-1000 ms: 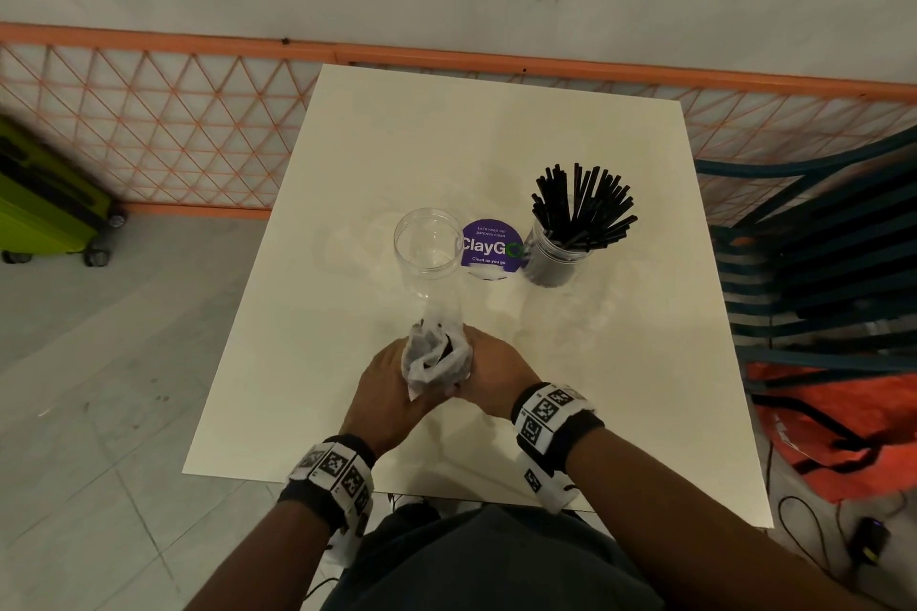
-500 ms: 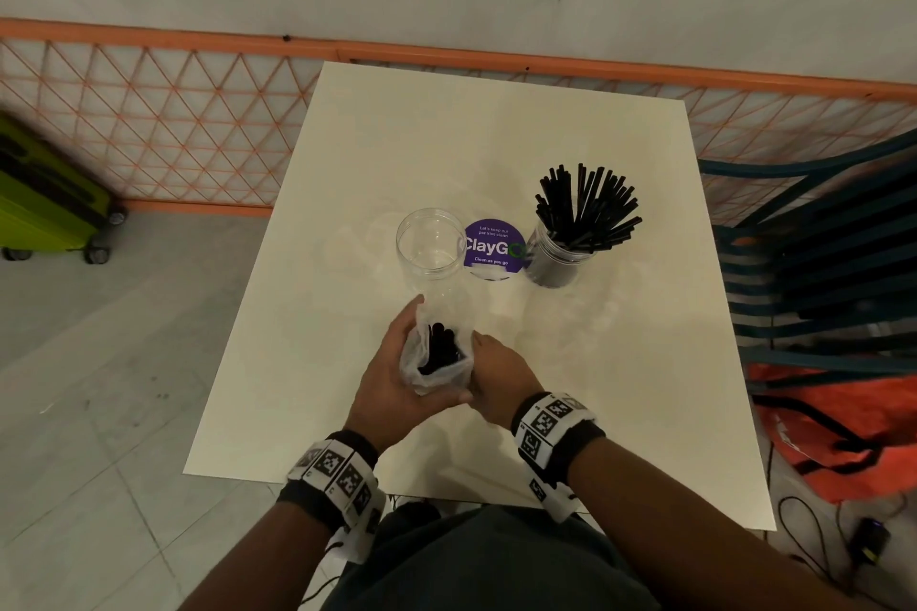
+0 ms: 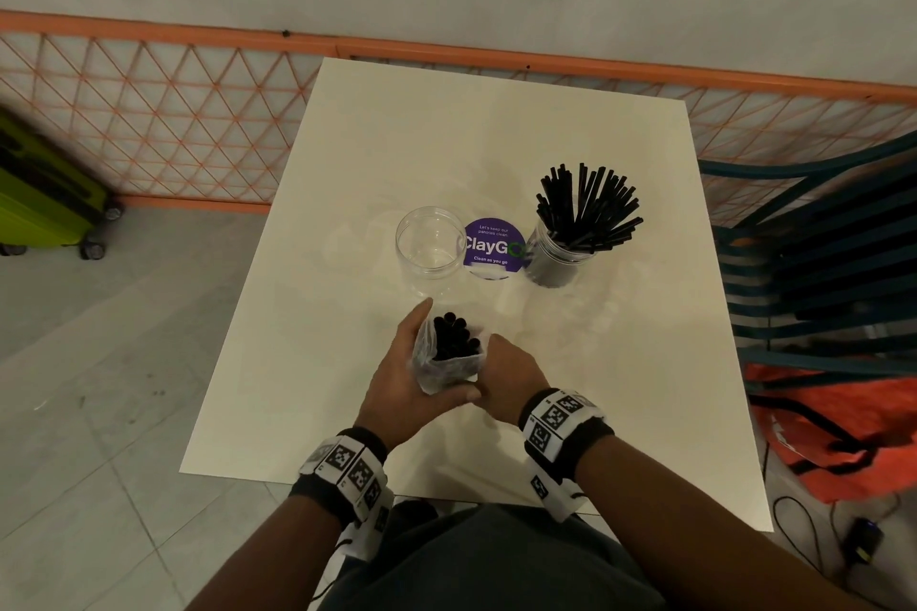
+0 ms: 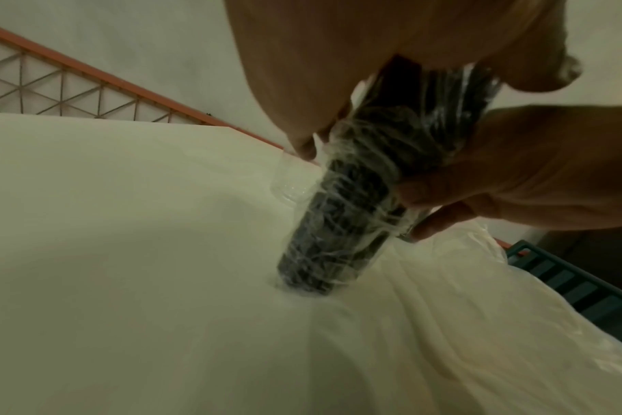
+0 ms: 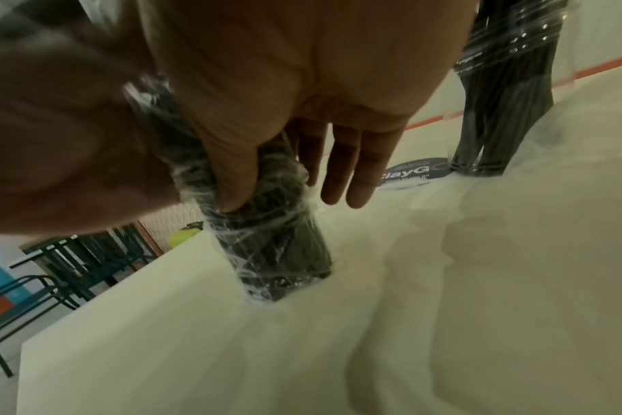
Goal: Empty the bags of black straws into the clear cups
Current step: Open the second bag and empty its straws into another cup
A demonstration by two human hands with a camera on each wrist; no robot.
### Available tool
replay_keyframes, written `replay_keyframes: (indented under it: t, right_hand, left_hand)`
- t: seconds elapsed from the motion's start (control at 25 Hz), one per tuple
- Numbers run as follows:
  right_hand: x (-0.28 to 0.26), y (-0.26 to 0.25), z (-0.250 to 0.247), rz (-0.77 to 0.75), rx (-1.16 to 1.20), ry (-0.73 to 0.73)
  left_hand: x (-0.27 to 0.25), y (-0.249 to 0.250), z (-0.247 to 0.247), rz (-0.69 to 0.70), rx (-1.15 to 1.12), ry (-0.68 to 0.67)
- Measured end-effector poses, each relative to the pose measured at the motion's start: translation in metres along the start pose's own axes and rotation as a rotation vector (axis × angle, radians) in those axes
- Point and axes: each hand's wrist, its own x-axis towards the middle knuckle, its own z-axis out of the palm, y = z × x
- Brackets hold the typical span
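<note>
Table (image 3: 347, 387), white and square, is sitting against an orange lattice fence (image 3: 149, 114) below a pale wall, with a green suitcase (image 3: 44, 208) on the tiled floor at left and dark slatted chairs (image 3: 818, 263) plus an orange bag (image 3: 843, 422) at right. Two clear cups are standing mid-table: an empty cup (image 3: 430, 247) and, beyond a purple sticker (image 3: 493, 249), a cup (image 3: 556, 263) bristling with black straws (image 3: 588, 208). Nearer the person, the bag of straws (image 3: 446, 357) is standing upright, its bottom resting on the tabletop. The left hand (image 3: 404, 387) is wrapping round it, thumb across the near side. The right hand (image 3: 506, 377) is pinching it from the other side: thumb (image 5: 231, 168) pressing into the plastic, the other fingers (image 5: 348, 168) hanging out straight beyond it. Straw tips are poking from the bag's open top, between both hands, just short of the empty cup.
</note>
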Motion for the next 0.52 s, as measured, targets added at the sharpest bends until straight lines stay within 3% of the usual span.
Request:
replay_keyframes:
  t: [0.16,0.24,0.44,0.52]
  right_hand:
    - [0.004,-0.004,0.005,0.088,-0.005,-0.016]
    - [0.008,-0.003,0.007,0.103,-0.022,-0.033]
    - [0.018,0.005,0.017,0.119,-0.04,-0.058]
    - [0.018,0.004,0.02,0.087,-0.053,-0.076]
  left_hand:
    - [0.0,0.003,0.008,-0.139,0.121,0.041]
    - [0.003,0.003,0.008,-0.13,0.16,0.018]
    - [0.02,-0.005,0.01,-0.219,0.074,0.007]
    - [0.02,-0.014,0.011,-0.182,0.038,0.011]
